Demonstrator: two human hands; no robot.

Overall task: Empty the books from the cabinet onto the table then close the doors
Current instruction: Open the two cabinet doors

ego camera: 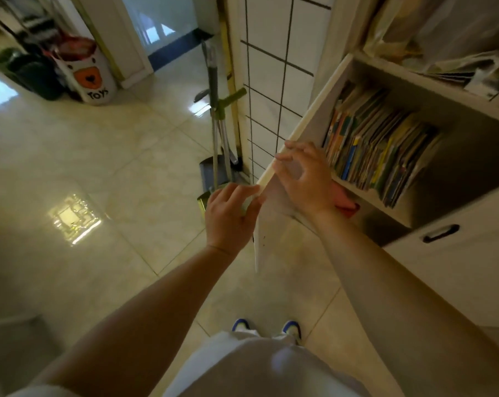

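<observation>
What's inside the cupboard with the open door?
Inside the cabinet, a packed row of colourful books stands on the shelf. Something red lies below, partly hidden by the right hand on the door. The right side is too dark to see.

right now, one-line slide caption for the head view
Both hands, left hand and right hand, on the open cabinet door; books not yet removed from the shelf.

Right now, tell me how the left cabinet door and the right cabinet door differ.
The left cabinet door is swung open, edge-on to the camera; the right cabinet door is shut, flat against the cabinet. The right hand and the left hand are both on the left cabinet door; nothing touches the right cabinet door. A dark handle shows on the right cabinet door; none shows on the left one. Both are pale.
</observation>
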